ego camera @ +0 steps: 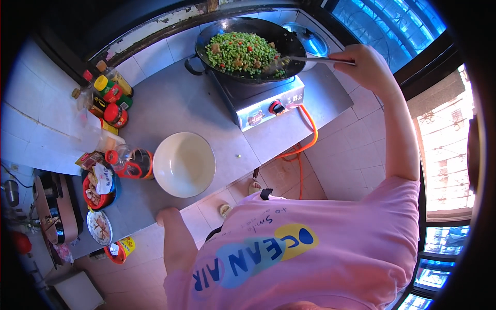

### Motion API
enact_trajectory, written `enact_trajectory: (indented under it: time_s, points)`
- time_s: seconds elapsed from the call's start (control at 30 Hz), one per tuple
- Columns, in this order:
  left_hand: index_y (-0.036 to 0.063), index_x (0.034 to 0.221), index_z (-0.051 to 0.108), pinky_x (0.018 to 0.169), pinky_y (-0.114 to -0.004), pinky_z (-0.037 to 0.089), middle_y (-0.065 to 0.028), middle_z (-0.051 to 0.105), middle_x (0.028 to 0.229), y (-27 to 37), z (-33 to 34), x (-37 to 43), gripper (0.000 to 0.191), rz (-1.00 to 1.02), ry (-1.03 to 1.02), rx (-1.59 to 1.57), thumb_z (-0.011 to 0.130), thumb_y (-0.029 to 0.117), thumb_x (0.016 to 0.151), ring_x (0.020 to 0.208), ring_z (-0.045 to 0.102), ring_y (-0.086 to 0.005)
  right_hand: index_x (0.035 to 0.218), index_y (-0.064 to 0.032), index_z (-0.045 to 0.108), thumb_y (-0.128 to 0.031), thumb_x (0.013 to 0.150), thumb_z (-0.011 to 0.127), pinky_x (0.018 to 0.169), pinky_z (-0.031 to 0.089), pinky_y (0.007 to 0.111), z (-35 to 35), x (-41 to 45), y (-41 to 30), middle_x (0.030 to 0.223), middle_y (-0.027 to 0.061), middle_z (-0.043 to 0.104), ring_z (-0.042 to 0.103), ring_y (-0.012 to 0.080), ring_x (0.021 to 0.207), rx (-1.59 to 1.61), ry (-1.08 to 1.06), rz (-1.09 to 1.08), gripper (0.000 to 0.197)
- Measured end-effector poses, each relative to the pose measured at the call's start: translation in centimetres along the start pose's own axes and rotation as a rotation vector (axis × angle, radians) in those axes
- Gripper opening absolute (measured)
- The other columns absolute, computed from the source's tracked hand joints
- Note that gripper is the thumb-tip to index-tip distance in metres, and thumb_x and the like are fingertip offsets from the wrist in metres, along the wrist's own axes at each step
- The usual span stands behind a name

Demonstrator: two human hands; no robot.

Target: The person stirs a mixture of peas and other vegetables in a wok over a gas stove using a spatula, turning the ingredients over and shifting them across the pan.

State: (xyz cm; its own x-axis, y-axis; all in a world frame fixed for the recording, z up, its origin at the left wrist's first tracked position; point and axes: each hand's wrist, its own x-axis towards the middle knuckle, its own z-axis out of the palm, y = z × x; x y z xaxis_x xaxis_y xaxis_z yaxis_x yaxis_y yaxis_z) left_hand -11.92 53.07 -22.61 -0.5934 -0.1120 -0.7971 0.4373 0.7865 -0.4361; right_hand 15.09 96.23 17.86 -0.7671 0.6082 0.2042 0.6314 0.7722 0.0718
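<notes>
My right hand (360,66) grips the thin metal handle of a cooking spatula (317,59), held over the right rim of a black wok (296,44). The spatula's head is down among chopped green vegetables (240,50) mixed with red bits and brownish pieces. Beneath the wok is a steel gas stove (252,116) with a red-and-black knob (277,107). My left hand (167,215) is low at the counter's front edge, below a large white bowl (184,164); its fingers are mostly hidden. Nothing but a faint wet sheen shows inside that bowl.
An orange gas hose (312,135) loops down from the stove. Sauce bottles and jars (112,93) line the wall, with a dark sauce jug (133,162) beside the bowl. A red basket (97,197) holds ginger and packets near a patterned plate (99,228). A glass lid (308,38) leans behind the wok.
</notes>
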Motion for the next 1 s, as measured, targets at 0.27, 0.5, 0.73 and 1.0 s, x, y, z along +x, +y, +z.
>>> enact_trajectory:
  time_s: [0.27, 0.5, 0.73, 1.0]
  points:
    - [0.0226, 0.113, 0.062, 0.077, -0.033, 0.05, 0.0016, 0.059, 0.118, 0.7, -2.6, -4.2, 0.032, 0.067, 0.02, 0.09, 0.062, 0.021, 0.081, 0.107, 0.057, -0.0165, 0.1, -0.0255, 0.068, -0.026, 0.08, 0.061, 0.066, 0.051, 0.034, 7.6, 4.3, 1.1, 0.085, 0.0035, 0.067, 0.063, 0.0237, 0.075, -0.177, 0.072, 0.024, 0.022]
    - [0.0231, 0.112, 0.062, 0.077, -0.033, 0.05, 0.0042, 0.059, 0.117, -0.2, -0.5, -1.7, 0.032, 0.01, 0.08, 0.024, 0.064, 0.023, 0.08, 0.107, 0.057, -0.0163, 0.097, -0.0209, 0.069, -0.019, 0.075, 0.066, 0.067, 0.047, 0.031, 0.4, 1.8, 2.8, 0.082, 0.0015, 0.062, 0.06, 0.021, 0.076, -0.26, -0.055, -0.056, 0.022]
    - [0.0233, 0.114, 0.061, 0.077, -0.033, 0.05, 0.004, 0.057, 0.12, 0.4, -2.1, -3.3, 0.034, 0.086, 0.021, 0.128, 0.063, 0.025, 0.08, 0.11, 0.055, -0.0162, 0.102, -0.0251, 0.067, -0.021, 0.077, 0.065, 0.065, 0.049, 0.032, 8.0, 6.0, 3.4, 0.084, 0.0025, 0.064, 0.061, 0.0216, 0.074, -0.181, 0.159, -0.129, 0.025]
    - [0.0241, 0.114, 0.061, 0.075, -0.033, 0.05, 0.0043, 0.059, 0.117, 0.3, -0.7, -2.0, 0.034, 0.029, -0.016, 0.09, 0.063, 0.024, 0.081, 0.107, 0.056, -0.0172, 0.09, -0.0164, 0.069, -0.023, 0.079, 0.062, 0.065, 0.05, 0.031, 6.2, 6.2, 2.3, 0.085, 0.0017, 0.066, 0.063, 0.0209, 0.081, -0.51, 0.054, -0.267, 0.015]
